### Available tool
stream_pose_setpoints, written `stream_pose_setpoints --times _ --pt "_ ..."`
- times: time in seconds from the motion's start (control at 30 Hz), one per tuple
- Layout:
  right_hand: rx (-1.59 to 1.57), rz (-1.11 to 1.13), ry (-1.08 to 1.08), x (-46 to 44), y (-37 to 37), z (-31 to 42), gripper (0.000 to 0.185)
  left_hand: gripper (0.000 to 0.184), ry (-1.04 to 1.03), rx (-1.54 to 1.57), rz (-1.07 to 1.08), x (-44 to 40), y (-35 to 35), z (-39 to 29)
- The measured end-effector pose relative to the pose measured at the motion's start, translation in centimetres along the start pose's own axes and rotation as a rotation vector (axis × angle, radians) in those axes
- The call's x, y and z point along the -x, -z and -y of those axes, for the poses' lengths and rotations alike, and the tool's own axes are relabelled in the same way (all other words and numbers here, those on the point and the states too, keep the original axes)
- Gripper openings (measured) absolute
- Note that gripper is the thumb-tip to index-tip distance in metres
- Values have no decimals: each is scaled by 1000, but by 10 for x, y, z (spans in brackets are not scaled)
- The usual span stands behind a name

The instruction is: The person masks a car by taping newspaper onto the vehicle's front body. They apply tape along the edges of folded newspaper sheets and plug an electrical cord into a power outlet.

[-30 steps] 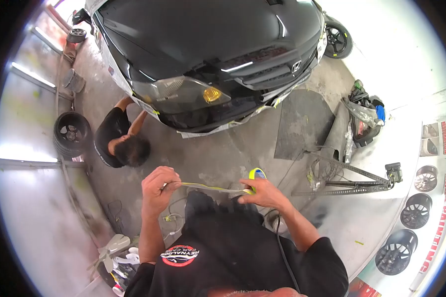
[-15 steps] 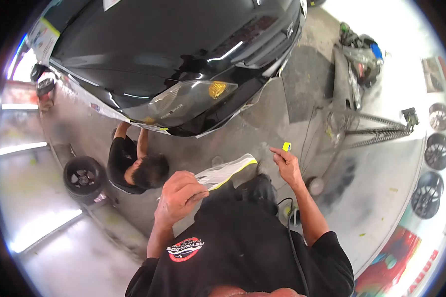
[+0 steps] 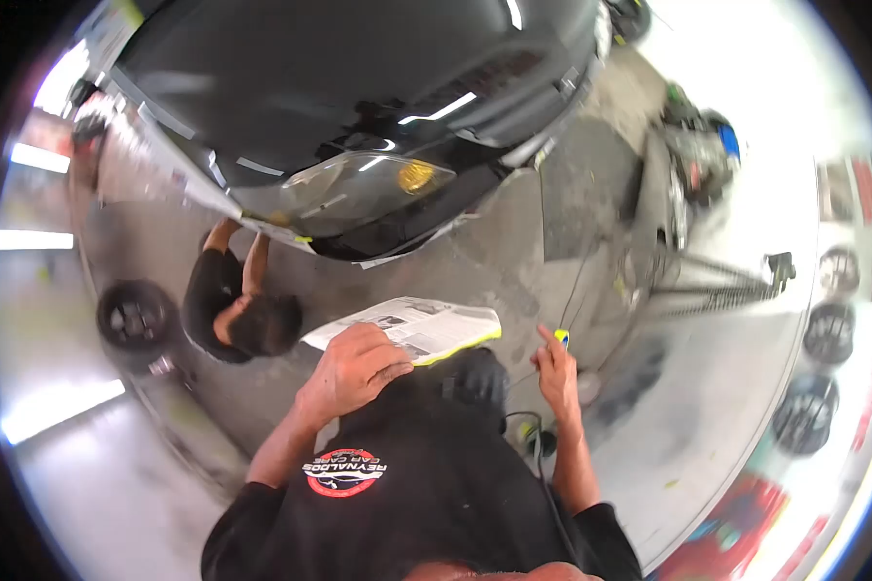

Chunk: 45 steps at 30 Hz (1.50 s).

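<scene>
My left hand is closed on the edge of a newspaper sheet that spreads out in front of my body. A strip of yellow-green tape runs along the sheet's near edge. Off to the right, my right hand is raised with one finger pointing up. A yellow-green roll of tape shows at its fingers, mostly hidden by them. Ahead stands a black car, its headlight uncovered and paper taped along its lower edge.
A co-worker crouches at the left, both hands at the car's lower edge. Beside them lies a wheel. A metal stand and a bagged pile are at the right. A cable hangs near my right arm.
The newspaper has turned and opened out flatter, showing more of its printed face. My right hand has moved lower. The whole view has shifted slightly.
</scene>
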State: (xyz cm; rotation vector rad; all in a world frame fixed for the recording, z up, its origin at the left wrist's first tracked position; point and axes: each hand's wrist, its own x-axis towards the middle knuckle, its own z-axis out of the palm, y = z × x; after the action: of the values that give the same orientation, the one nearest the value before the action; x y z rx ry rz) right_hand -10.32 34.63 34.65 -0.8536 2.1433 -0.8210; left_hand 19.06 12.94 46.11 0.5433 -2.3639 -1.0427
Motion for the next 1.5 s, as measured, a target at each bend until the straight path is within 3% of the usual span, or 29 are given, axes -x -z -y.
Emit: stream_pose_setpoints --times 0.2,0.3,0.4,0.47,0.6,0.7,0.8,0.93,0.97,1.03,1.07,1.17,1.2,1.5 --pt "91 68 347 -62 53 5 37 15 95 -26 -264 11 -37 -19" --pt "467 203 647 -113 92 27 42 15 170 -50 -440 19 -63 -44" --pt "691 408 704 -156 115 55 50 13 302 -108 -556 36 -86 -67" --pt "790 553 764 -179 110 88 49 13 408 -137 -651 50 -96 -83" --pt "560 808 996 -187 45 157 44 14 515 -156 -857 84 -112 -102" --pt "362 1102 1108 -157 -14 184 59 15 539 -202 -991 105 -117 -110" --pt "548 1292 1206 -115 -49 210 92 15 567 -259 -1099 120 -119 -118" --pt "643 1221 1359 -92 -109 202 113 19 562 -373 -1149 142 -119 -134" --pt "618 1219 1314 -90 -125 195 107 19 573 -385 -1175 147 -119 -141" --pt "576 1223 1491 -97 -159 183 99 19 574 -412 -1229 153 -119 -155" --pt "503 1212 1489 -91 -170 182 78 18 608 -442 -1259 153 -120 -163" --pt "347 1433 1273 -99 -199 175 55 18 710 -508 -1306 158 -127 -184" --pt "285 1461 1184 -96 -202 175 39 18 752 -525 -1343 157 -132 -191" --pt "330 1756 1236 -133 -214 204 28 17 1089 -573 -1606 97 -188 -195"
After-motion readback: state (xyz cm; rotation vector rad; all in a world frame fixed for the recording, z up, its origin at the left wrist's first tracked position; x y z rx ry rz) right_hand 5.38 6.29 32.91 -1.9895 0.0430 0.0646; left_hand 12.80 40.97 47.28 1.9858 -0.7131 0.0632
